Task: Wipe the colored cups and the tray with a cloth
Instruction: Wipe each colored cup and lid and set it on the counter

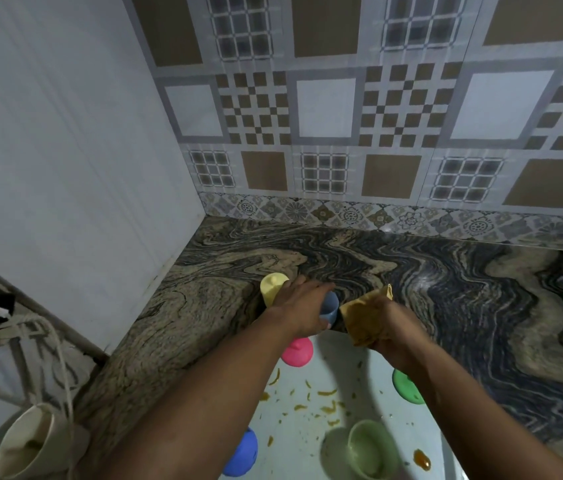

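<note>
Fingers of left hand point(302, 306) wrap grey-blue cup point(329, 311); right hand point(385, 332) clutches cloth point(365, 318).

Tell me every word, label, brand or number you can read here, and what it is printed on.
None can be read.
Wall tiles: only checks, squares and flower patterns, no lettering.
Cups, such as the grey-blue cup in the left hand: plain, no print visible.
Cloth in the right hand: no label visible.
Tray: only orange crumbs and stains.

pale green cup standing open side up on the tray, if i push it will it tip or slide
The pale green cup looks like thin plastic, so probably light and easily shoved. It stands upright with a wide mouth, so likelier to slide than tip. The tray looks smooth with orange smears, possibly slippery.
</note>
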Available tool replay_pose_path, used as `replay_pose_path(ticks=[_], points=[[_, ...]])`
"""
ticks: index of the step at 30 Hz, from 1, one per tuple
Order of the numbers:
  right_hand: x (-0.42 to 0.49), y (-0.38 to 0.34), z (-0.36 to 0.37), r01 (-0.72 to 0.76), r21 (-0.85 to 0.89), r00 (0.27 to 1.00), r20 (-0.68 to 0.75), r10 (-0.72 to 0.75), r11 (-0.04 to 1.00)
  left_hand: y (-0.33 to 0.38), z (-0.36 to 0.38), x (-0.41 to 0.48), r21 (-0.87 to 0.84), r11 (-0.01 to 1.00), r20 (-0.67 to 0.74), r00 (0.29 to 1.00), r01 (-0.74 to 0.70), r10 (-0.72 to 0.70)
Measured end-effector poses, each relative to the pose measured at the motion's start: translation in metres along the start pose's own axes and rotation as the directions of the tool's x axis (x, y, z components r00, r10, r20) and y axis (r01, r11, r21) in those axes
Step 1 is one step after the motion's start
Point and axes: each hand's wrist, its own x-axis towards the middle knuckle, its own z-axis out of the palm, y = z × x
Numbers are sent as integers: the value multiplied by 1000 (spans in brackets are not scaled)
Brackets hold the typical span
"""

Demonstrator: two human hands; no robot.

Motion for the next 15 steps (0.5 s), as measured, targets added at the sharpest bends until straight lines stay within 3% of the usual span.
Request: replay_pose_path(ticks=[10,15], points=[[-25,12,29,43,-10,998,52,-42,999,-31,-8,-78,-217,972,-121,986,89,-117],[-45,36,55,23,-14,991,135,-21,1000,-47,6,-140,-347,919,3,980,189,-200]])
